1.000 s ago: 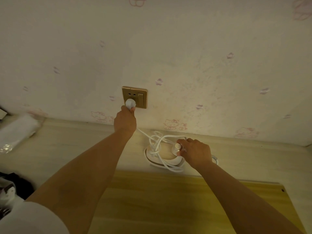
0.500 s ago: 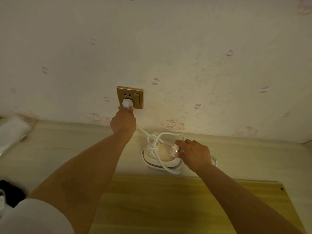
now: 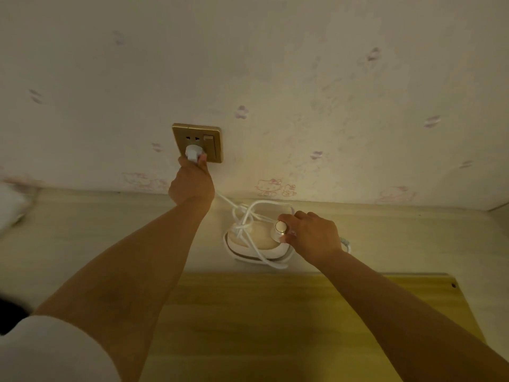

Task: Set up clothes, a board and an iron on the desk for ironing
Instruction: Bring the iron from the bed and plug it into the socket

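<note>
My left hand [image 3: 192,181] pinches the plug [image 3: 192,153] at the wall socket [image 3: 197,142]; right hand [image 3: 312,234] grips the iron's dial [image 3: 280,228]. Next: seat the plug fully.

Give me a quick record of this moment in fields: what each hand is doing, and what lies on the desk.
left hand: holds the white plug at the wall socket
right hand: pinches the round dial on the iron
cord: white, looped in a tangle over the iron
board: wooden, flat on the desk, nearer than the iron
clothes: not clearly seen
</note>
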